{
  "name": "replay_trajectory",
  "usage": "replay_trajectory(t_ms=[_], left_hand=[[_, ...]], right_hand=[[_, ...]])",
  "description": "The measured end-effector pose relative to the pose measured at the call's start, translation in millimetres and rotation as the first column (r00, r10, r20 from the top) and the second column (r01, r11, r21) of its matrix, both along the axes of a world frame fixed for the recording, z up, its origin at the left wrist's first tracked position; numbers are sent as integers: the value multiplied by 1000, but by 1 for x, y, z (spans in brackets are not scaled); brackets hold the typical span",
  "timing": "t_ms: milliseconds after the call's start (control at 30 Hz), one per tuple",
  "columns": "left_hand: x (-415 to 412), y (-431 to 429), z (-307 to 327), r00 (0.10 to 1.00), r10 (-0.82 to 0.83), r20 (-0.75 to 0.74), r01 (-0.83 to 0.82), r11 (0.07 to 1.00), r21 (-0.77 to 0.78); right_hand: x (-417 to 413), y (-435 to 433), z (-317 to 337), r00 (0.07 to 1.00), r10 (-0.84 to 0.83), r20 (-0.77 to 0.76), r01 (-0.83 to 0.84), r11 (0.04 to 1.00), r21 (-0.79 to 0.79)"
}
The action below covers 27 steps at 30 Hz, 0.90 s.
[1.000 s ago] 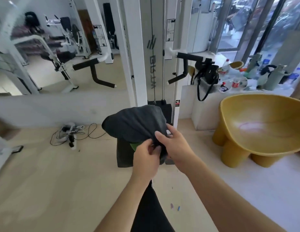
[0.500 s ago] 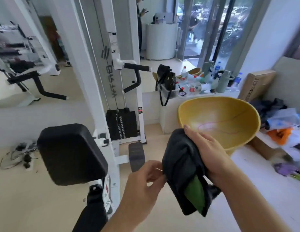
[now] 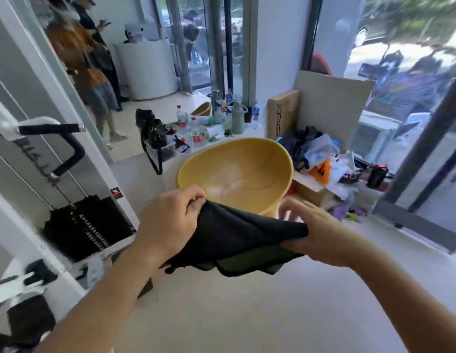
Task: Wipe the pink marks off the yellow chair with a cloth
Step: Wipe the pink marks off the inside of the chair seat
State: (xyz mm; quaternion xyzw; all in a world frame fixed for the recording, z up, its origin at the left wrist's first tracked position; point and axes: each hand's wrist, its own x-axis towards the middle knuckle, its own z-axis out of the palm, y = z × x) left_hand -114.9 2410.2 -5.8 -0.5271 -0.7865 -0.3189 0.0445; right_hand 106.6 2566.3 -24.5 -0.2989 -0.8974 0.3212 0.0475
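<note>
Gym floor (image 3: 247, 317); L+R fingers (image 3: 195, 200) round cloth (image 3: 242, 233)

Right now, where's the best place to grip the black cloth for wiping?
Probably its slack middle, from above: the cloth hangs limp between left hand and right hand, each pinching an upper edge, so bunching the centre would make a pad for the pink marks.

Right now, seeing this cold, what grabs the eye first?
Dead centre, a black cloth is stretched between the left hand and right hand, each holding one end. Just beyond it sits the yellow chair, with looping pink marks across its seat. At left stands a white weight machine with a black stack.
</note>
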Motion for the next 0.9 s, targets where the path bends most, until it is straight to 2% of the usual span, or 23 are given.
replay_trajectory(t_ms=[67, 167, 267, 333, 433, 467, 533, 567, 633, 700, 733, 767, 833, 867, 900], left_hand=[[-13, 22, 5, 999, -18, 44, 21, 997, -77], [-30, 46, 2, 996, -20, 84, 31, 990, -135], [-47, 66, -13, 997, -12, 78, 24, 986, -166], [-63, 83, -22, 993, 20, 118, -6, 993, -118], [-93, 112, -29, 994, 38, 104, -39, 999, 5], [-97, 118, -28, 991, 42, 126, -48, 998, 44], [-114, 138, -24, 959, 64, 277, -101, 987, 121], [-125, 149, -23, 924, 85, 373, -150, 977, 150], [-152, 174, -18, 811, 111, 575, -284, 933, 220], [-183, 197, -10, 608, -3, 794, -394, 867, 305], [-196, 204, -8, 490, -85, 867, -391, 868, 306], [-207, 210, -7, 378, -168, 910, -322, 898, 300], [-222, 219, -12, 158, -262, 952, -41, 962, 271], [-227, 224, -18, 108, -215, 971, 165, 967, 196], [-231, 231, -26, 141, -119, 983, 402, 914, 53]], right_hand=[[6, 32, -5, 988, -98, -115, 87, 991, -99], [3, 73, -4, 991, -95, -93, 91, 995, -47], [-20, 102, -12, 948, -223, -226, 227, 974, -7], [-43, 118, -19, 919, -268, -291, 313, 942, 120], [-80, 146, -29, 937, -239, -256, 319, 885, 340], [-86, 152, -32, 943, -233, -237, 310, 873, 377], [-107, 178, -40, 928, -291, -234, 357, 876, 324], [-118, 191, -42, 906, -353, -232, 406, 880, 246], [-140, 218, -41, 852, -493, -174, 500, 866, -10], [-159, 246, -38, 820, -559, -122, 495, 800, -340], [-168, 258, -35, 820, -565, -94, 470, 758, -451], [-178, 268, -33, 829, -554, -80, 449, 743, -496], [-197, 289, -32, 844, -530, -80, 439, 769, -464], [-205, 298, -31, 843, -532, -87, 443, 776, -449], [-212, 307, -27, 833, -544, -103, 443, 766, -466]])
